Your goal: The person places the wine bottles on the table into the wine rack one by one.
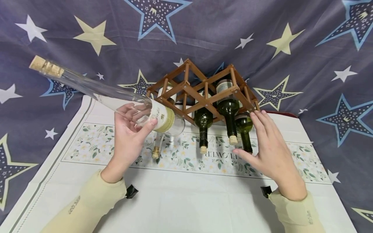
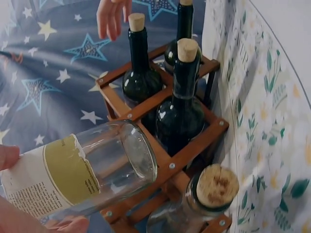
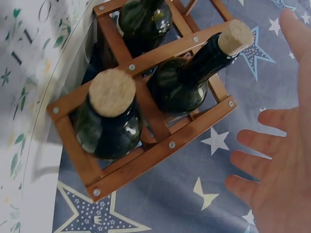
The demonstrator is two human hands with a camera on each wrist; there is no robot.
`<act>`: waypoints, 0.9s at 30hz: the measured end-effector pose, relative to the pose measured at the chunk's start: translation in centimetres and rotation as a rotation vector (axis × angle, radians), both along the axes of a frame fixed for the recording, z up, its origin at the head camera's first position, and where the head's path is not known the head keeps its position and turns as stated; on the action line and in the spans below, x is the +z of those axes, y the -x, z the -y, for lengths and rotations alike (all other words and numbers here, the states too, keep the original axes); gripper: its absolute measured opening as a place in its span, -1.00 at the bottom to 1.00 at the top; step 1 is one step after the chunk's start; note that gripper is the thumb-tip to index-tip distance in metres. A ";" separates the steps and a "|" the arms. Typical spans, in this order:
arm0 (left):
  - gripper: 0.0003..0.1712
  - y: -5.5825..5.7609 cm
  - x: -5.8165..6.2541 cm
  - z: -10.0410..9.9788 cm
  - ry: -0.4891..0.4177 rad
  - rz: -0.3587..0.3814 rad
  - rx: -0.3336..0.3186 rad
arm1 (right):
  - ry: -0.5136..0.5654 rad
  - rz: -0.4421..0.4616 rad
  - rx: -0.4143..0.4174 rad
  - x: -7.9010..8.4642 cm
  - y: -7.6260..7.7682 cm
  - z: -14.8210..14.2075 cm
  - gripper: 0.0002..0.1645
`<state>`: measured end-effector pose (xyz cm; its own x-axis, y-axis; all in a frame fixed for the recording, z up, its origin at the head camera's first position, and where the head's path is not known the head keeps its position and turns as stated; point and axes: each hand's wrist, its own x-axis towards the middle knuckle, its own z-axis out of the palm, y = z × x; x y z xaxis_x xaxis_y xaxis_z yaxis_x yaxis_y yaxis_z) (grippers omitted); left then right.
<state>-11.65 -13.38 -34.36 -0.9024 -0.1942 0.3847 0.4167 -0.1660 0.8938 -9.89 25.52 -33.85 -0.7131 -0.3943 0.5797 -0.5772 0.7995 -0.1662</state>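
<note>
My left hand point(image 1: 126, 142) grips a clear glass wine bottle point(image 1: 107, 97), its thumb on the white and yellow-green label point(image 2: 73, 170). The bottle tilts, corked neck up to the left, its base in front of the left part of a wooden wine rack point(image 1: 207, 105). My right hand point(image 1: 272, 152), fingers extended, is by the rack's right end; whether its fingertips touch the wood I cannot tell. Corked green bottles point(image 1: 204, 121) lie in the rack, necks forward, among them an upper one point(image 1: 228, 106) and a lower right one point(image 1: 244, 124). A clear corked bottle point(image 2: 175, 213) occupies the lower left.
The rack stands on a white table point(image 1: 189, 197) with a floral printed strip point(image 1: 96, 142) across the cloth. Behind it hangs a dark curtain point(image 1: 221, 29) with stars. Black pieces point(image 1: 132, 191) show at both sleeve cuffs.
</note>
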 end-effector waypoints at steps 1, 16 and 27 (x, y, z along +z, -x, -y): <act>-0.21 0.0 0.0 -0.1 -0.002 0.001 -0.005 | 0.001 -0.002 0.005 0.1 0.0 0.2 0.37; -0.20 -0.6 0.0 -2.3 -0.025 -0.004 -0.087 | 0.022 -0.034 0.104 0.8 0.5 3.1 0.34; -0.24 -0.8 0.0 -3.7 -0.060 -0.001 -0.127 | 0.006 -0.021 0.136 0.9 0.6 4.9 0.32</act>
<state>-10.82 -9.72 -34.35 -0.9209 -0.1005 0.3765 0.3895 -0.2704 0.8804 -10.51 20.61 -32.93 -0.6408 -0.4833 0.5965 -0.6838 0.7125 -0.1573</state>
